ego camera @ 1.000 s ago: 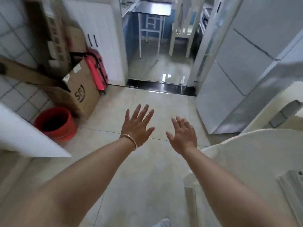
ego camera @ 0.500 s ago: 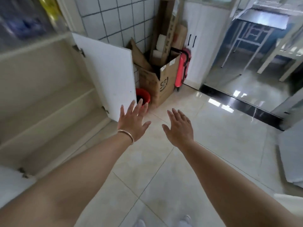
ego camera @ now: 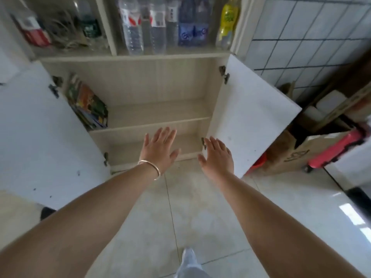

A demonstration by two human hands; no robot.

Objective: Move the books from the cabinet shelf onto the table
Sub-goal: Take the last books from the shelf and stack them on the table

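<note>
Step in hand, judged from the layout: reaching for the books that remain on the upper shelf of the open cabinet, at its far-left end, leaning against the left wall. Best done by swinging both arms left and up, sliding flat fingers under and behind the leaning stack, squeezing covers together so no thin volume slips out, then lifting clear of the shelf lip before turning toward the surface, which is out of view.

Going left to right: left door swung wide, matte white with a few dark specks. Books glossy, thin, flexible-looking, printed in green and orange; likely to fan apart if gripped only at one edge. Shelves pale wood-grain laminate, flat and smooth; lower shelf bare where visible. Left hand empty, fingers straight and spread, a thin metal bangle on the wrist, hovering in front of the lower shelf, well apart from the books. Right hand likewise empty and spread flat, just beside the near edge of the right door; contact cannot be told. Above, behind glass, clear plastic bottles. Far right, a brown cardboard box on glossy floor tiles.
</note>
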